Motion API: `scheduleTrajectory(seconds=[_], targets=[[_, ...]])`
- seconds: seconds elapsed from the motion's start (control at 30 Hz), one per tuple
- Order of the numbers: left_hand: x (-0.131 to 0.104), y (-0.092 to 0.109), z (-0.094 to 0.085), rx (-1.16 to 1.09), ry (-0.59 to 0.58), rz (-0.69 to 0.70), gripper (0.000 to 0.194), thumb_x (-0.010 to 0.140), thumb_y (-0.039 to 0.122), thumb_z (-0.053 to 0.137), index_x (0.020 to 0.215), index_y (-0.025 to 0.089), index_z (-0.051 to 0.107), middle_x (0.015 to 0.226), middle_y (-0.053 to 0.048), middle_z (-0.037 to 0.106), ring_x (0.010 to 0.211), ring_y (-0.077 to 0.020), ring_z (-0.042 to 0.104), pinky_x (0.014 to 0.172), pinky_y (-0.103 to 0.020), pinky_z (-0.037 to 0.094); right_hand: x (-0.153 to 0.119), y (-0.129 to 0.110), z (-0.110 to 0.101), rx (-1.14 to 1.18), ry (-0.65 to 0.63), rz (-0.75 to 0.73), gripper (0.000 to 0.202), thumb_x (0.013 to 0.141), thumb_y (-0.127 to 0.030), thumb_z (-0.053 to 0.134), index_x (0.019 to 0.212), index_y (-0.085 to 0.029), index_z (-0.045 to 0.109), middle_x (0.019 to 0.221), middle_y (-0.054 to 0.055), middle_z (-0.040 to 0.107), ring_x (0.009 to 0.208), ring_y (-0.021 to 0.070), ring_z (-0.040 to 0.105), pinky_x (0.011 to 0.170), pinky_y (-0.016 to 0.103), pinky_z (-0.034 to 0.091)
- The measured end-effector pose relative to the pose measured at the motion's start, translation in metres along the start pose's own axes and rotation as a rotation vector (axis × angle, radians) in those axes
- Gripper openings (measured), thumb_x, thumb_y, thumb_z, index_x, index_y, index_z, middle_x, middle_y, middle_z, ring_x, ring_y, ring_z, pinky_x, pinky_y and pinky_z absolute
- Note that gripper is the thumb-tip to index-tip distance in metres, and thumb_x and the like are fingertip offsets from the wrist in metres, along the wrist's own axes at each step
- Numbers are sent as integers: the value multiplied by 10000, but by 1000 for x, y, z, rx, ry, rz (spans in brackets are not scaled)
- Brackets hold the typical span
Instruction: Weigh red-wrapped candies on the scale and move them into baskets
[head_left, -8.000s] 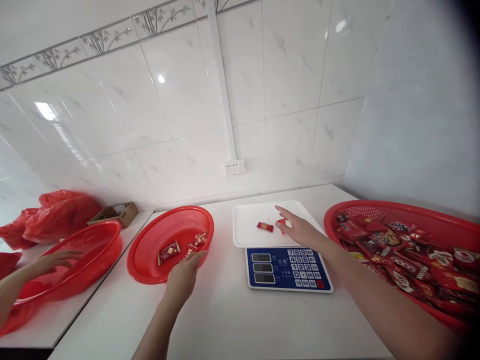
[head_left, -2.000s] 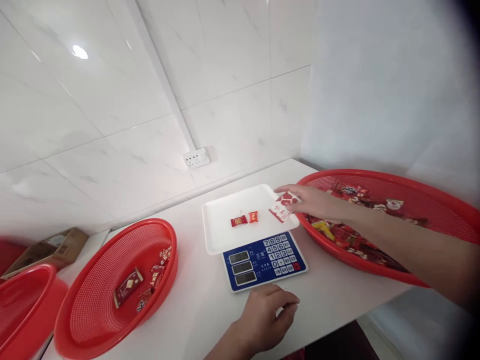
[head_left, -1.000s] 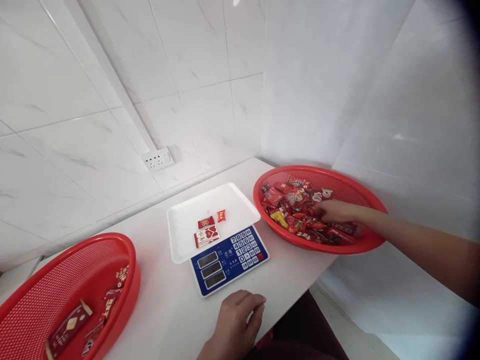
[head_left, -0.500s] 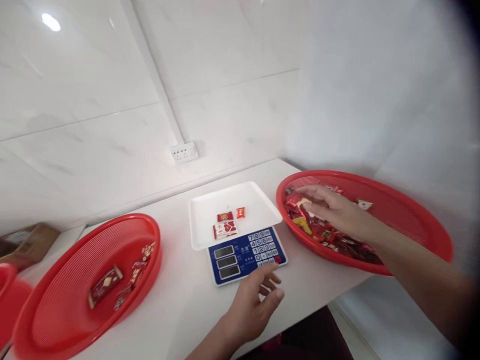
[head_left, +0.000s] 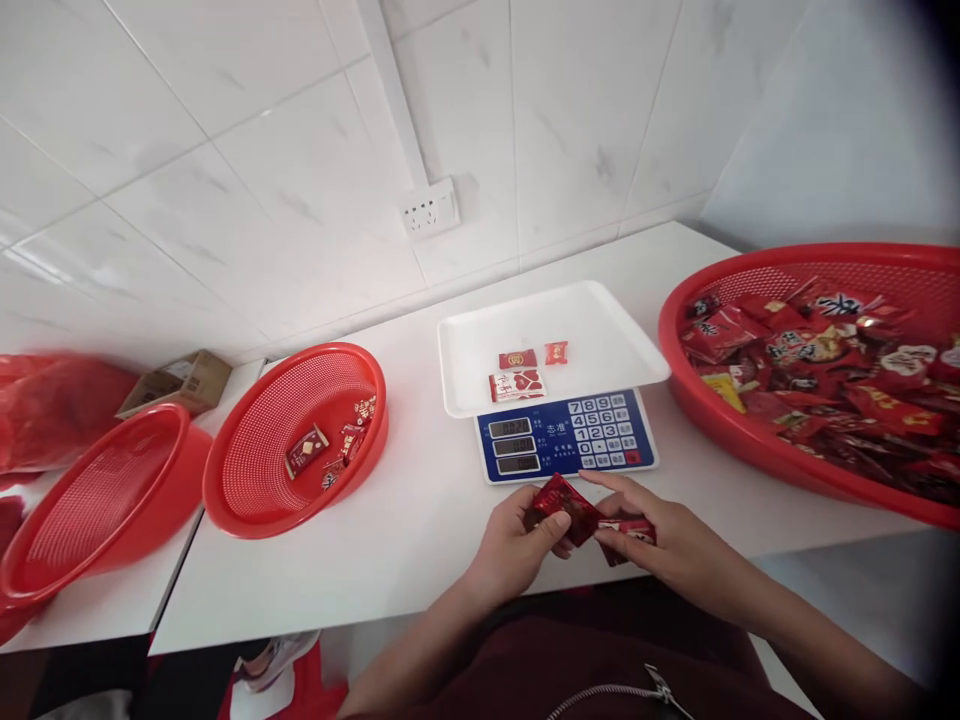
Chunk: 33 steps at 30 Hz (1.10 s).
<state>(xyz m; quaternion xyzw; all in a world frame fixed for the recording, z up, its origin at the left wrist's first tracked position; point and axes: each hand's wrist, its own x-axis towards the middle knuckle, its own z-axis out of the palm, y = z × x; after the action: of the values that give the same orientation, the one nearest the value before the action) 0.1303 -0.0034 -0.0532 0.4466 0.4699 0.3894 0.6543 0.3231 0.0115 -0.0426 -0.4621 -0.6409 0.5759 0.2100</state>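
Observation:
Below the keypad of a blue and white scale [head_left: 562, 430], both hands meet near the table's front edge. My left hand [head_left: 517, 545] pinches a dark red candy packet [head_left: 566, 512]. In my right hand [head_left: 660, 530], closed beside it, is another red packet [head_left: 626, 540], and its fingers touch the first one. The scale's white tray [head_left: 472, 350] bears a red packet [head_left: 518, 358], a small orange-red candy [head_left: 556, 352] and a white and red packet [head_left: 517, 385]. A large red basket [head_left: 686, 390] on the right holds many red packets.
Left of the scale stands a red basket [head_left: 247, 450] with a few packets. Another red basket [head_left: 176, 440], a cardboard box [head_left: 202, 380] and a red plastic bag [head_left: 60, 400] are at the far left. A wall socket [head_left: 430, 209] is behind.
My right hand has come out of the right basket with packets and met my left hand, which now holds one too. The view has shifted, showing more on the left.

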Motion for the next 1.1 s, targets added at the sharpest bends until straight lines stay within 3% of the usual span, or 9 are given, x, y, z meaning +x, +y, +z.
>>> scheduleTrajectory(seconds=[0.17,0.23,0.33,0.5,0.67,0.77,0.9,0.97,1.1], targets=[[9,33,-30,416,329,302,300,846,382,561,1062,174,552,895,-48,674,727,-142,612,677,-277,489,-1,14,-4,72,133,66,572,814,-548,514,1288,-233,456,884,44,636,728,177,635,613,282,530],[21,54,-46,715,494,459,236,850,324,560,1045,191,569,894,-42,675,760,-154,610,697,-286,486,0,15,-7,91,175,54,569,810,-560,519,1271,-232,460,985,71,635,809,189,644,682,294,546],[43,80,-65,1068,579,657,189,879,249,510,1039,210,603,977,-58,665,917,-193,587,771,-314,481,1,12,-11,122,223,19,597,786,-538,573,1284,-245,426,1137,102,616,1020,223,613,869,329,515],[72,89,-77,1277,485,588,252,893,181,465,1103,203,604,1119,-81,635,1025,-220,576,845,-348,490,6,4,-21,163,423,-16,527,715,-529,641,1135,-244,501,1074,93,672,1023,261,629,839,350,541],[71,81,-77,1281,314,563,304,891,326,515,1169,210,561,1210,-81,612,1209,-262,493,1025,-495,363,15,-5,-33,-141,664,-203,293,755,-459,596,980,-271,597,989,48,669,894,237,654,746,361,565],[58,78,-74,1239,368,665,278,900,324,504,1147,213,564,1167,-63,640,1273,-277,429,1067,-575,255,27,-15,-38,-293,751,-339,199,804,-388,559,958,-271,607,952,39,649,865,220,638,736,362,556],[32,67,-63,1038,502,912,156,890,229,512,998,190,617,968,-65,696,1053,-209,602,980,-436,429,54,-31,-43,-501,785,-507,119,851,-290,524,919,-255,617,899,32,664,879,214,621,810,388,522],[19,58,-54,962,419,934,129,877,204,522,949,182,627,897,-66,702,902,-176,647,839,-334,516,69,-39,-45,-569,801,-589,132,870,-258,500,915,-248,623,906,38,671,918,218,613,838,397,510],[4,35,-36,937,40,787,161,886,249,502,942,177,635,839,-62,711,753,-148,658,690,-248,534,86,-50,-45,-652,696,-674,221,899,-249,442,994,-250,641,1051,46,666,1063,226,576,935,435,471]])
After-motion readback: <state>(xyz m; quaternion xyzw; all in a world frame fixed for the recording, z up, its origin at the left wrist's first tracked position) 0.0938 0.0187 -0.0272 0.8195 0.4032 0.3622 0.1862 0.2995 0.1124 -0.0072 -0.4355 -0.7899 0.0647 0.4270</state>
